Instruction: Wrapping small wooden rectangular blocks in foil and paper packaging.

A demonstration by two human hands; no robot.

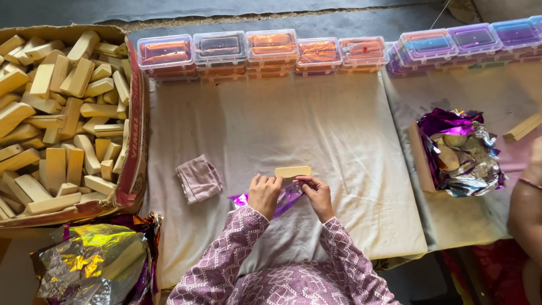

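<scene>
A small pale wooden block [292, 171] is held over a white cloth [316, 130] between both my hands. My left hand [264, 194] grips its near left end, and my right hand [316, 193] pinches its right side together with a strip of purple shiny foil [282, 200]. The foil trails down and left under my hands. My sleeves are purple patterned. A folded pinkish cloth [199, 178] lies just left of my left hand.
A cardboard box [133, 169] full of wooden blocks stands at the left. Crumpled foil [93, 262] lies below it. Clear plastic boxes [271, 49] line the far edge. A tray of purple and silver foil [460, 152] sits at the right, beside another person's arm [528, 214].
</scene>
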